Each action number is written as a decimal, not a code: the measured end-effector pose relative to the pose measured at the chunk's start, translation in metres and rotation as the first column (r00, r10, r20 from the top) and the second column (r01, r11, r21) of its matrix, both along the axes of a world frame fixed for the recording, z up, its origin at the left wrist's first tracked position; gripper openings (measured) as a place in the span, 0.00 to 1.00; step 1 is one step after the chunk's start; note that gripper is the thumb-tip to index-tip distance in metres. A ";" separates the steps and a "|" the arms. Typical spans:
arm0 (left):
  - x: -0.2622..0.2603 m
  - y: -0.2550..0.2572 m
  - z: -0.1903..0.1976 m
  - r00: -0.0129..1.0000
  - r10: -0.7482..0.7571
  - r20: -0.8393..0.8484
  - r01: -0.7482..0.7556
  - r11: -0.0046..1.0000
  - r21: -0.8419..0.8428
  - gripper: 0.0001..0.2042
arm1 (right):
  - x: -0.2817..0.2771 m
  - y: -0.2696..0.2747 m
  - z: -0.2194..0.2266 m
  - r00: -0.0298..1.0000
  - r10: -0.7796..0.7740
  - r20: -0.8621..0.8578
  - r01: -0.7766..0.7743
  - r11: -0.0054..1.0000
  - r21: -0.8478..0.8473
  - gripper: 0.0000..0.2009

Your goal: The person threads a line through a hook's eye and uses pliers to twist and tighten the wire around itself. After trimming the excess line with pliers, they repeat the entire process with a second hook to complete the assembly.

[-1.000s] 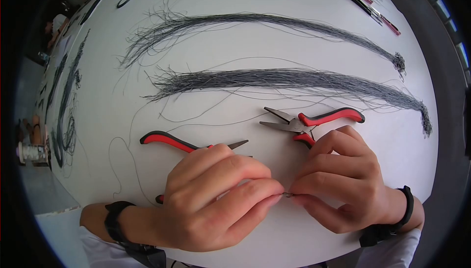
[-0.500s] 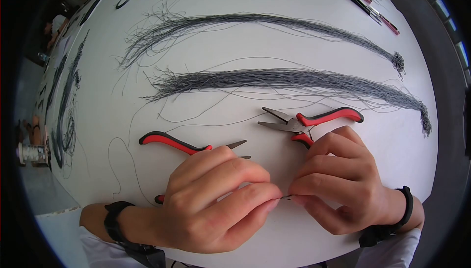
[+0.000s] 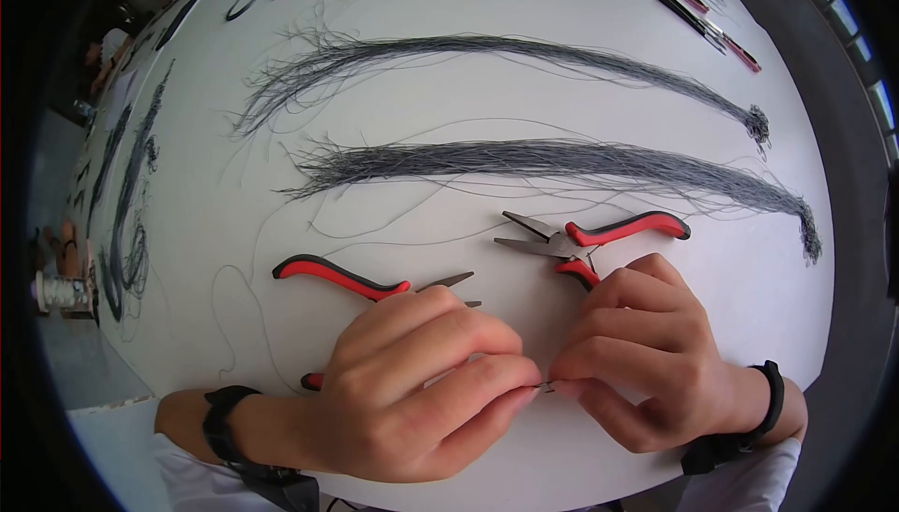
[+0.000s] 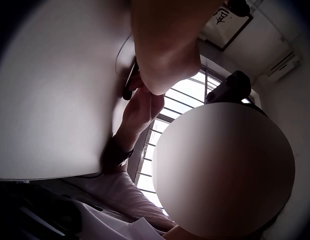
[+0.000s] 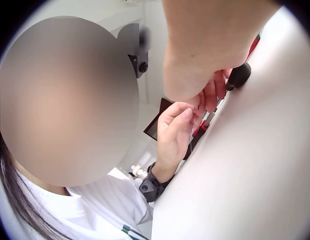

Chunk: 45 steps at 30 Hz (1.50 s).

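Near the table's front edge in the head view, both hands face each other with fingertips close together. Between them shows a tiny dark, thin wire piece (image 3: pixel 546 386); its exact shape cannot be told. My left hand (image 3: pixel 421 385) pinches one end between thumb and index finger, and my right hand (image 3: pixel 646 353) pinches the other. Just beyond the left hand lie pliers with red-and-black handles (image 3: pixel 342 275), partly covered by that hand. Beyond the right hand, a second pair of pliers (image 3: pixel 565 243) rests with jaws spread, one handle partly hidden. In the right wrist view, the left hand (image 5: pixel 175 130) shows its pinching fingers.
Two long bundles of dark wire, a nearer one (image 3: pixel 524 158) and a farther one (image 3: pixel 487 45), stretch across the white table (image 3: pixel 421 104). A loose wire strand (image 3: pixel 217 306) curls at the left. Tweezers-like tools (image 3: pixel 693 20) lie at the back right, more wire bundles (image 3: pixel 122 212) at the left edge.
Both hands keep their pinch near the same spot, with small shifts of the fingertips around the wire piece. The head view has tilted slightly, so the table things appear a little lower.
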<state>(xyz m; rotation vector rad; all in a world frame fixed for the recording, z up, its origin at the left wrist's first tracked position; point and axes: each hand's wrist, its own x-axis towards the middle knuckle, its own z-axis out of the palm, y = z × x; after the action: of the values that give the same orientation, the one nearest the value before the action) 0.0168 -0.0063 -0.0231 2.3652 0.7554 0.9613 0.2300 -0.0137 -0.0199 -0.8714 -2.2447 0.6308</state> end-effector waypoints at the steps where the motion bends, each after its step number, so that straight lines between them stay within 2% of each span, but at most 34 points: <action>1: 0.000 0.000 0.000 1.000 0.001 -0.002 -0.001 1.000 0.002 0.11 | -0.001 0.000 -0.001 1.000 0.001 -0.002 -0.001 1.000 0.002 0.07; 4: 0.001 -0.002 0.000 1.000 0.007 -0.006 -0.007 1.000 0.001 0.11 | -0.002 -0.002 0.001 0.999 -0.043 -0.007 0.043 0.997 0.058 0.07; 6: 0.002 -0.004 -0.001 1.000 0.009 0.003 -0.009 1.000 -0.023 0.11 | -0.002 -0.004 0.005 1.000 0.006 0.016 -0.008 0.995 0.100 0.09; 12: 0.003 -0.003 -0.003 1.000 -0.003 0.024 0.004 1.000 -0.014 0.11 | -0.005 -0.009 -0.002 0.995 -0.018 0.097 -0.009 0.962 0.272 0.10; 18: 0.004 -0.002 -0.002 1.000 -0.010 0.028 0.010 1.000 -0.001 0.11 | -0.004 -0.009 0.002 0.996 0.005 0.089 -0.025 0.976 0.218 0.11; 25: 0.003 -0.003 -0.002 1.000 -0.012 0.028 0.012 1.000 0.002 0.12 | -0.004 -0.008 -0.002 0.998 -0.026 0.048 0.012 0.965 0.261 0.09; 27: 0.002 -0.003 -0.003 1.000 0.002 0.030 -0.003 1.000 0.021 0.12 | -0.002 -0.009 0.005 0.996 -0.061 0.062 0.054 0.991 0.122 0.08; 28: 0.002 -0.003 -0.003 1.000 0.002 0.030 -0.003 1.000 0.021 0.12 | -0.003 -0.009 0.009 0.996 -0.061 0.062 0.053 0.991 0.122 0.08; 30: 0.001 -0.003 -0.001 0.999 0.000 0.034 -0.001 1.000 0.015 0.12 | -0.005 -0.008 0.015 0.988 -0.138 0.074 0.142 0.989 -0.049 0.09; 31: 0.000 -0.003 -0.002 0.999 0.000 0.034 -0.001 1.000 0.016 0.12 | -0.004 -0.008 0.013 0.988 -0.138 0.074 0.142 0.989 -0.048 0.09; 33: 0.000 -0.002 -0.002 0.999 0.008 0.044 -0.010 0.999 0.035 0.12 | 0.000 -0.006 0.008 0.998 -0.027 0.054 0.030 0.999 -0.040 0.09; 37: -0.001 -0.002 -0.002 0.999 0.000 0.047 -0.002 1.000 0.028 0.12 | 0.002 -0.006 0.003 0.999 -0.034 -0.013 0.033 0.997 -0.068 0.09; 39: -0.001 -0.002 -0.002 0.998 -0.012 0.054 0.011 1.000 0.020 0.12 | 0.003 -0.006 0.005 0.999 -0.020 -0.039 0.014 0.987 -0.157 0.08; 45: 0.000 -0.003 -0.003 0.996 -0.042 0.083 0.045 0.998 -0.035 0.12 | 0.002 -0.007 0.005 0.999 -0.020 -0.047 0.014 0.991 -0.131 0.09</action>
<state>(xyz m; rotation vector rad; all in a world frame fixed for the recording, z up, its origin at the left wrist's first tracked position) 0.0170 -0.0090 -0.0258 2.2867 0.6812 1.0107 0.2319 -0.0208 -0.0148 -0.9284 -2.1699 0.7897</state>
